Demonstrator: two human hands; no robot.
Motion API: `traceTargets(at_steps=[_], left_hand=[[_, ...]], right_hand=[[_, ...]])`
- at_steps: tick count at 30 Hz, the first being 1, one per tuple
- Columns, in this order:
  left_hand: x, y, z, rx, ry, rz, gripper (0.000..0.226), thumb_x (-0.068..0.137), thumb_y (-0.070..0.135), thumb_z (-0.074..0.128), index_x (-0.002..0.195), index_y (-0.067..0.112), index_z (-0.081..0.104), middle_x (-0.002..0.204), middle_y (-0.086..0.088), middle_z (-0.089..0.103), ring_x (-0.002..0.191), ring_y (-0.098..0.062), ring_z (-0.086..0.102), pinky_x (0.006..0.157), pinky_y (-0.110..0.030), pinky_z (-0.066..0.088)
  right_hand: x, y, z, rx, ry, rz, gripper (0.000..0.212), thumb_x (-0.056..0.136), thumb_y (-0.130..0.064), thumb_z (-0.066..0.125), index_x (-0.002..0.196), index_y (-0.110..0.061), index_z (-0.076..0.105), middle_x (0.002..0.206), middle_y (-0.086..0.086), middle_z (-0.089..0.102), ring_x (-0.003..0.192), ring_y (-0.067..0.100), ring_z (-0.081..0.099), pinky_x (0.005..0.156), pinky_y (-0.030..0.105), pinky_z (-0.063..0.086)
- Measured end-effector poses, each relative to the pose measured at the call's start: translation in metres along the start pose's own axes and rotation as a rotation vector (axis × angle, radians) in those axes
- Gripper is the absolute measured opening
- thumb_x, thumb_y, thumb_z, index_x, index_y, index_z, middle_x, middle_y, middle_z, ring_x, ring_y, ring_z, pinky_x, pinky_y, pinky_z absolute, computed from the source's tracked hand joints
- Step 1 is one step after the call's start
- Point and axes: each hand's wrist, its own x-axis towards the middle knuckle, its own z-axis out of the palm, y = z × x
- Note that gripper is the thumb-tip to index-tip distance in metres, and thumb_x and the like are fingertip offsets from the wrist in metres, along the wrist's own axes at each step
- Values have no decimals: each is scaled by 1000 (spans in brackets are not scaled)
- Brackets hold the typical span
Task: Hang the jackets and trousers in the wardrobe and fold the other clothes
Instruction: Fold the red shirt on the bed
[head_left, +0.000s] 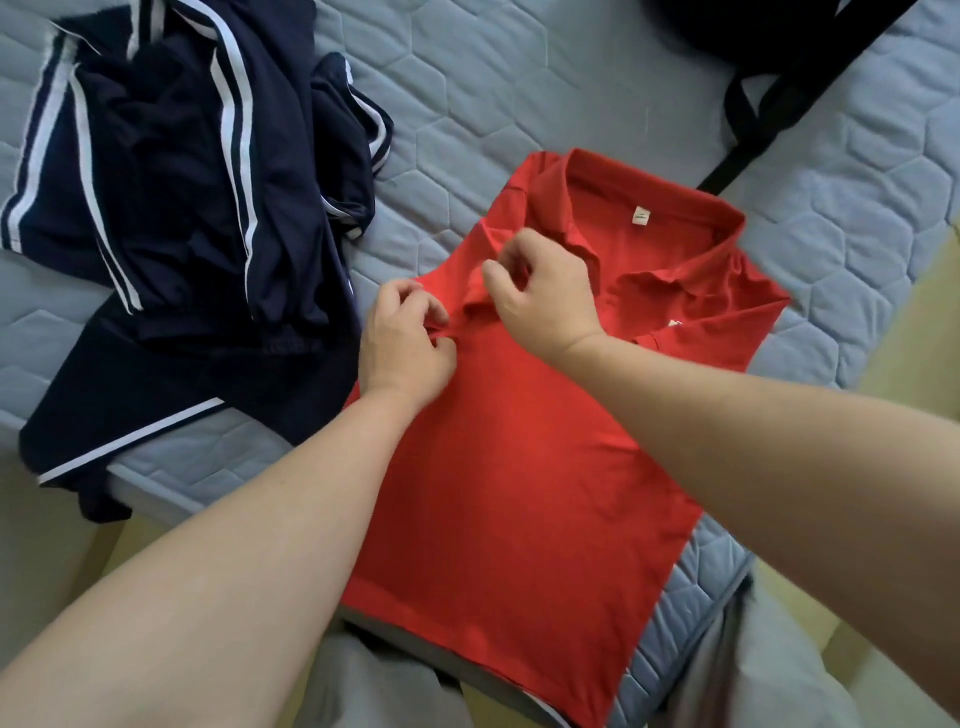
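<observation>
A red polo shirt (524, 467) lies face up on the blue quilted mattress (519, 88), collar pointing away from me and hem hanging over the near edge. My left hand (402, 343) pinches a fold of red cloth at the shirt's left shoulder. My right hand (540, 291) pinches the same raised fold a little further up, beside the collar. A heap of navy clothes with white stripes (182, 208) lies to the left, touching the shirt's side.
A black bag with straps (779, 62) sits at the far right corner of the mattress. Yellowish floor (904, 353) shows beyond the mattress on the right. Grey trouser legs (374, 686) appear below the near edge.
</observation>
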Motion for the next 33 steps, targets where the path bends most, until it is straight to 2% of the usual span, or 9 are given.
traceTargets(at_steps=[4, 8, 12, 16, 18, 20, 24, 29, 33], left_hand=[[0, -2, 5, 7, 21, -83, 13, 77, 16, 69, 90, 16, 66, 122, -2, 52, 105, -19, 59, 93, -31, 46], [17, 7, 10, -158, 201, -311, 24, 86, 28, 71, 99, 12, 59, 106, -7, 60, 97, -18, 56, 87, -22, 38], [39, 9, 16, -418, 173, -669, 35, 83, 33, 80, 104, 18, 56, 101, -1, 65, 85, -17, 62, 72, -22, 42], [47, 3, 20, -642, 65, -741, 39, 87, 13, 76, 122, 12, 59, 105, -11, 70, 72, -20, 66, 56, -25, 49], [48, -3, 18, -621, 51, -731, 51, 88, 12, 74, 135, 13, 55, 120, -11, 68, 97, -28, 70, 81, -39, 60], [48, -9, 15, -619, 39, -730, 51, 89, 10, 71, 137, 17, 56, 128, -8, 65, 110, -29, 67, 97, -44, 55], [50, -14, 8, -705, -3, -724, 32, 92, -1, 62, 109, 24, 72, 113, -6, 73, 80, -16, 64, 59, -23, 46], [60, -16, 7, -769, 9, -781, 39, 91, -9, 54, 101, 21, 76, 99, -5, 75, 80, -17, 65, 73, -28, 54], [64, -16, 11, -785, 43, -844, 47, 88, -11, 47, 108, 18, 78, 85, -3, 72, 68, -16, 56, 62, -25, 47]], right_hand=[[-1, 33, 12, 48, -80, 455, 28, 88, -48, 66, 90, -20, 62, 82, -10, 64, 89, 16, 63, 79, 31, 46], [21, 41, 16, -62, -128, 545, 58, 82, -66, 63, 114, -19, 51, 110, 0, 65, 106, 26, 62, 80, 33, 41], [46, 30, 17, -181, -224, 512, 74, 78, -78, 56, 120, -17, 58, 120, 3, 67, 112, 27, 63, 83, 35, 46], [69, 20, 24, -76, -195, 557, 59, 86, -68, 58, 105, -13, 64, 114, 7, 72, 108, 29, 66, 88, 35, 50], [76, 16, 26, 5, -188, 597, 58, 92, -61, 57, 108, -6, 67, 111, 9, 71, 108, 30, 66, 88, 34, 49], [78, 12, 24, 42, -179, 625, 59, 97, -56, 54, 118, -2, 67, 115, 11, 69, 112, 32, 64, 89, 34, 49], [75, 8, 17, 267, -156, 723, 49, 104, -41, 47, 132, -2, 59, 131, 17, 64, 120, 33, 61, 95, 37, 50], [50, 19, 13, 482, 49, 811, 17, 92, -11, 64, 107, -13, 73, 105, 7, 73, 85, 16, 64, 78, 27, 54], [41, 33, 11, 392, 272, 816, 13, 93, -14, 59, 99, -22, 67, 103, 1, 71, 96, 19, 66, 88, 32, 54]])
